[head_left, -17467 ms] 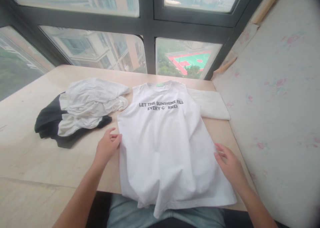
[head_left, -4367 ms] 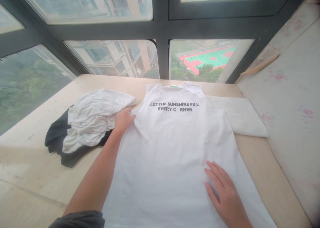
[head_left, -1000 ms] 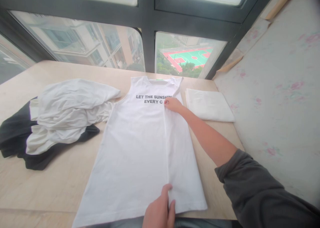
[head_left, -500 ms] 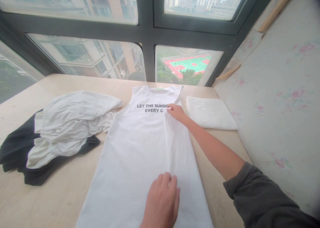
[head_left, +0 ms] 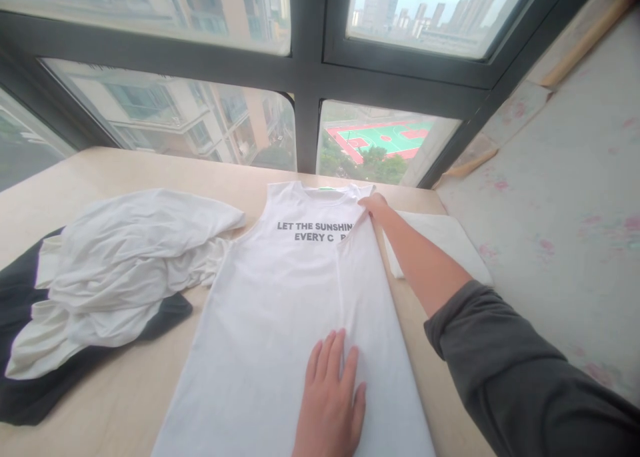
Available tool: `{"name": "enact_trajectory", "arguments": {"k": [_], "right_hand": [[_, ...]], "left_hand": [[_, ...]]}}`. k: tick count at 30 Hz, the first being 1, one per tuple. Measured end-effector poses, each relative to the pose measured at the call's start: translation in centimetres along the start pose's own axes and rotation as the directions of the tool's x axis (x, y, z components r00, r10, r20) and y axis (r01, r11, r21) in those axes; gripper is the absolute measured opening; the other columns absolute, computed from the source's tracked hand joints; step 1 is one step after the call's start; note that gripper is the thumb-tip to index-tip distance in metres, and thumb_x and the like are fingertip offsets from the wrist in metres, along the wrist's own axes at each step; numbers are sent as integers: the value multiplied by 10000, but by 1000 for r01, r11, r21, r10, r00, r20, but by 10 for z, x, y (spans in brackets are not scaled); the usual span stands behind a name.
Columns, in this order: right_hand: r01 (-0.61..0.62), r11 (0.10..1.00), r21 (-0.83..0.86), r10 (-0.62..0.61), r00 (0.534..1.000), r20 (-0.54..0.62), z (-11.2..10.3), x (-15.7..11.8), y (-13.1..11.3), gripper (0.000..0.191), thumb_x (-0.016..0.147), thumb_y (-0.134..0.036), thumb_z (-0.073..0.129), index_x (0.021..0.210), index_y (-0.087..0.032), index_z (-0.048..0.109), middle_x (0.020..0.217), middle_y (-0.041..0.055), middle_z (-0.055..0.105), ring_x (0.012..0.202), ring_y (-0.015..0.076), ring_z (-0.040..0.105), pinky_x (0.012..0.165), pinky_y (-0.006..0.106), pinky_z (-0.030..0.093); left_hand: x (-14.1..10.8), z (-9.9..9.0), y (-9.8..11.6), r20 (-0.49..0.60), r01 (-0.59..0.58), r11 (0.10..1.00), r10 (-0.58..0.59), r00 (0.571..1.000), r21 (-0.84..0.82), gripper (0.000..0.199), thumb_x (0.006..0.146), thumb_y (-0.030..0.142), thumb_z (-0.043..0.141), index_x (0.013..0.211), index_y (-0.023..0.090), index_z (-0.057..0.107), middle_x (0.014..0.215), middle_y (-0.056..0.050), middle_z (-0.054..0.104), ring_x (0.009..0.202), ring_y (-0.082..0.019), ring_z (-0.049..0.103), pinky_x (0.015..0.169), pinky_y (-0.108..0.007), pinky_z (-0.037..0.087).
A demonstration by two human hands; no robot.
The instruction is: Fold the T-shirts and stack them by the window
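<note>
A white sleeveless shirt (head_left: 270, 323) lies spread on the pale surface, its neck toward the window. Grey lettering (head_left: 315, 227) crosses its chest, partly covered by a fold on the right. My left hand (head_left: 330, 393) rests flat on the lower part of the shirt, fingers spread beside a lengthwise crease. At the upper right, near the shoulder, my right hand (head_left: 375, 205) pinches the shirt's folded side edge between thumb and fingers. The right side of the shirt is turned inward over the front.
Left of the shirt is a crumpled heap of white cloth (head_left: 125, 263) over black cloth (head_left: 25, 397). A folded white cloth (head_left: 440, 243) lies at the right, partly behind my right arm. The window frame (head_left: 305, 77) and a flowered wall (head_left: 560, 230) border the surface.
My right hand has moved up and right from the lettering toward the shoulder, drawing the fold with it. My left hand has flattened and spread its fingers. The view has shifted slightly.
</note>
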State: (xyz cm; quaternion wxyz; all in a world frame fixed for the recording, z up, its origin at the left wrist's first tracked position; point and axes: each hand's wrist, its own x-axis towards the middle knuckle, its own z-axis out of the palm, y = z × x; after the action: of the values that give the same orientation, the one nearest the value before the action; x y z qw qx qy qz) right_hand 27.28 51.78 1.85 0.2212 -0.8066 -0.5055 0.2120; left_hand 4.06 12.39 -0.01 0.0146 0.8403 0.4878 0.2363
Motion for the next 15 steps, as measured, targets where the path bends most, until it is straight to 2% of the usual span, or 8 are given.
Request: {"name": "enact_trajectory", "arguments": {"k": [3, 5, 9, 12, 15], "right_hand": [[-104, 987, -123, 109, 993, 38, 4, 13, -12, 285, 922, -364, 650, 1077, -125, 643, 996, 63, 681, 857, 165, 670, 761, 337, 567], [-100, 976, -193, 107, 994, 29, 2, 16, -18, 278, 885, -307, 696, 1078, -112, 652, 1010, 90, 684, 886, 190, 676, 759, 334, 562], [20, 947, -321, -30, 999, -25, -4, 10, -28, 307, 794, -132, 726, 1096, -101, 678, 1086, 185, 667, 1044, 298, 656, 838, 368, 523], [128, 909, -398, -162, 985, -52, -6, 3, -33, 299, 840, -70, 645, 1134, -119, 676, 1190, 205, 629, 1158, 310, 607, 941, 386, 477], [195, 882, -430, -240, 969, -53, -3, -1, -36, 278, 875, -60, 598, 1133, -129, 679, 1226, 204, 612, 1181, 290, 597, 977, 363, 453]], "left_hand": [[1, 1, -1, -2, 12, 1000, -12, 1000, -23, 384, 903, 300, 549, 1274, 228, 614, 1476, -103, 510, 1372, -269, 461, 1072, -449, 450], [0, 1, -2, 3, 20, 999, -20, 1000, -37, 378, 901, 295, 550, 1266, 228, 619, 1475, -102, 513, 1370, -268, 464, 1064, -447, 460], [-1, 1, -3, 12, 27, 997, -26, 1000, -74, 366, 899, 285, 548, 1252, 228, 627, 1478, -103, 511, 1369, -270, 468, 1057, -450, 471], [-2, 1, -3, 13, 35, 995, -34, 999, -95, 359, 896, 282, 550, 1241, 230, 633, 1478, -103, 511, 1368, -272, 471, 1057, -451, 473], [-2, 3, -4, 5, 35, 994, -35, 999, -103, 357, 887, 279, 557, 1230, 225, 638, 1472, -106, 517, 1367, -274, 474, 1062, -447, 473]]}}
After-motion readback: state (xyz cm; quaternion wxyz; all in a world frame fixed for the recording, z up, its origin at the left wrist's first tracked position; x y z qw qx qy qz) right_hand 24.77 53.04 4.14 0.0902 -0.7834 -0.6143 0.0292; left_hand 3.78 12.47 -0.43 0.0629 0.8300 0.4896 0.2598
